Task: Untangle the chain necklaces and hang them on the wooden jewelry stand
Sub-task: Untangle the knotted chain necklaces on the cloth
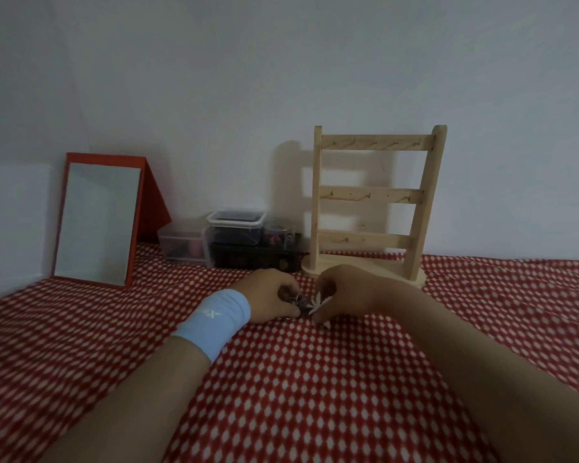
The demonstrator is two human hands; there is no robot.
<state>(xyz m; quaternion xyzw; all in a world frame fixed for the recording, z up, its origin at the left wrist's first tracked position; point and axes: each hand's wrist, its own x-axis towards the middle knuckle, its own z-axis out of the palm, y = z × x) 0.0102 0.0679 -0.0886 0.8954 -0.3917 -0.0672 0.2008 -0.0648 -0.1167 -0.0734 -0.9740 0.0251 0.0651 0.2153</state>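
A small tangled bundle of chain necklaces (304, 304), dark with a white flower-shaped pendant, sits low over the red-and-white cloth between my two hands. My left hand (270, 297), with a light blue wristband, pinches the dark side of the bundle. My right hand (340, 292) pinches the side with the white pendant. The wooden jewelry stand (373, 198) stands upright just behind my hands, against the wall. Its three rails with small pegs are bare. The chains themselves are too small and blurred to separate.
A red-framed mirror (97, 222) leans at the back left. Clear plastic boxes (236, 227) with dark contents are stacked between the mirror and the stand. The red-and-white patterned cloth (315, 396) covers the whole surface.
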